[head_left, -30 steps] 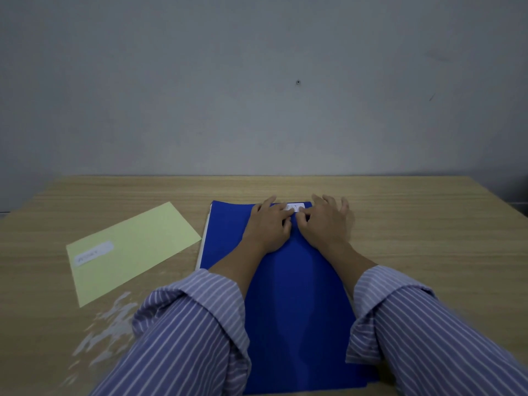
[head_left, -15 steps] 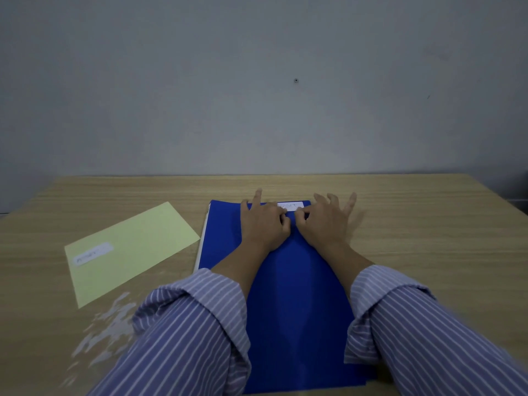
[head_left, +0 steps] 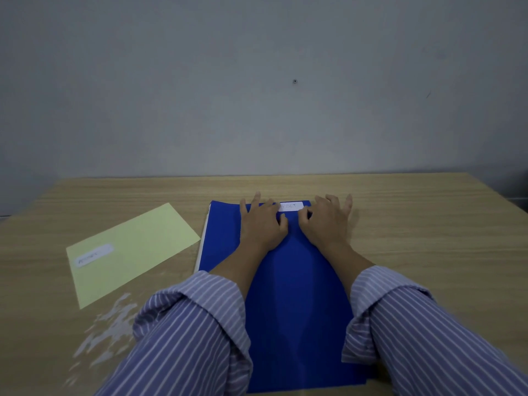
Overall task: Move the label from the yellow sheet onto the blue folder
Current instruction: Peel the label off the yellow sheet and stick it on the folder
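The blue folder [head_left: 288, 281] lies lengthwise on the table in front of me. A white label [head_left: 291, 206] with handwriting sits flat at its far edge. My left hand [head_left: 261, 224] rests palm down on the folder just left of the label, fingers spread. To the label's right lies my right hand [head_left: 325, 221], also flat with fingers apart, its thumb side near the label's right end. The yellow sheet [head_left: 131, 250] lies to the left of the folder, with another white label [head_left: 95, 254] stuck on it.
The wooden table [head_left: 428, 224] ends at a grey wall behind. A scuffed whitish patch [head_left: 105, 330] marks the surface near the yellow sheet's front corner. White paper edges [head_left: 203, 241] show along the folder's left side.
Both hands have slid apart along the folder's far edge, so more of the white label shows between them. The fingers have spread wider.
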